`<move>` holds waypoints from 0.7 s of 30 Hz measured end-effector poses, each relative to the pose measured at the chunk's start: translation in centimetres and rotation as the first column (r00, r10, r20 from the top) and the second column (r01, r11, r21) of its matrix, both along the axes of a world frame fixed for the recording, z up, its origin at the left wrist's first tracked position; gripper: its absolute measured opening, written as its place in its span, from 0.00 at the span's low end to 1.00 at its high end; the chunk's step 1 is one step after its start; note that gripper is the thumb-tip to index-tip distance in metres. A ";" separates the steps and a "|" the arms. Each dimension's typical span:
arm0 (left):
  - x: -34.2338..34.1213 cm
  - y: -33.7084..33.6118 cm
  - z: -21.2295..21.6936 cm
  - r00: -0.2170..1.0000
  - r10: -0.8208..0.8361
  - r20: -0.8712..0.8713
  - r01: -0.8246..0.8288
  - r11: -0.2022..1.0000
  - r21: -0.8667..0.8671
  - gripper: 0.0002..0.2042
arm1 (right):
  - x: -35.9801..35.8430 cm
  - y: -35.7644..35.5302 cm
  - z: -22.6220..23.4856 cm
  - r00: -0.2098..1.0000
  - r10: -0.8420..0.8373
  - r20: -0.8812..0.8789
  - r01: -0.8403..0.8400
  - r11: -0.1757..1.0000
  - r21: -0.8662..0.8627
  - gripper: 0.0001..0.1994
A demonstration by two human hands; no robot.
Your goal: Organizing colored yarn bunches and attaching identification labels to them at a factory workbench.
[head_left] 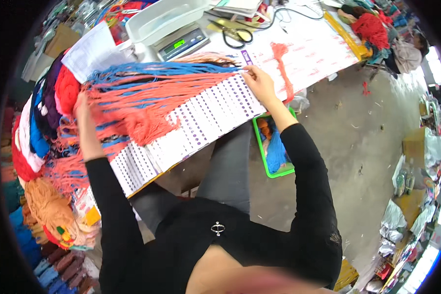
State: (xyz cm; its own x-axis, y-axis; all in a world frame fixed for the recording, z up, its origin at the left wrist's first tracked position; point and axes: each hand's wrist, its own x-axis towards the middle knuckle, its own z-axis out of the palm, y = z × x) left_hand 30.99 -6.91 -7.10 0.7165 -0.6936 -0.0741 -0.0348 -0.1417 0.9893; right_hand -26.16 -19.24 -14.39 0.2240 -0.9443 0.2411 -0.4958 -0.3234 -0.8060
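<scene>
Pinches the ends of coral yarn strands with the right hand, upper centre; spreads them across upper left beside blue strands. Cannot tell the grip of the blurred left hand, far left.

Fuzzy, matt coral yarn stretches up to the right fingers. Beyond them lie glossy dark-handled scissors and, farther left, a smooth, translucent plastic tub; below, a shiny green plastic basket.
</scene>
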 end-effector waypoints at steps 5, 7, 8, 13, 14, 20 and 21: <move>-7.2 7.4 7.4 0.995 0.016 -0.103 -0.035 0.983 -0.182 0.18 | -7.9 2.2 1.1 0.900 -0.379 -0.215 0.305 0.901 -0.310 0.17; -8.9 9.0 7.9 0.996 -0.023 -0.088 0.003 0.976 -0.220 0.19 | -11.2 1.7 -1.2 0.818 -0.482 -0.314 0.353 0.852 -0.387 0.16; -7.5 10.0 7.1 0.987 -0.073 -0.142 0.040 0.973 -0.226 0.20 | -11.5 1.1 -0.8 0.818 -0.478 -0.320 0.345 0.852 -0.393 0.16; -6.0 12.7 5.7 0.993 -0.065 -0.097 0.045 0.980 -0.192 0.20 | -12.4 -6.7 -0.5 0.719 -0.404 -0.565 0.320 0.915 -0.246 0.10; -7.5 12.4 5.8 0.994 -0.021 -0.109 0.003 0.987 -0.158 0.19 | -13.3 -8.5 -0.3 0.687 -0.395 -0.610 0.303 0.919 -0.254 0.10; -9.1 13.2 8.8 0.996 -0.029 -0.087 0.017 0.992 -0.126 0.23 | -12.3 -19.0 -0.9 0.764 -0.409 -0.498 0.276 0.906 -0.321 0.10; -9.3 13.4 9.5 0.996 -0.015 -0.093 0.003 0.992 -0.129 0.25 | -10.1 -19.6 -1.0 0.863 -0.310 -0.398 0.232 0.944 -0.233 0.09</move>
State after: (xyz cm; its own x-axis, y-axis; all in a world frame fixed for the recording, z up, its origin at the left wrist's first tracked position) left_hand 21.70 6.50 2.42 0.7045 -0.7079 -0.0505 0.0586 -0.0130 0.9982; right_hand -36.29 -38.87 -15.37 0.0827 -0.9349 0.3451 -0.8644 -0.2396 -0.4420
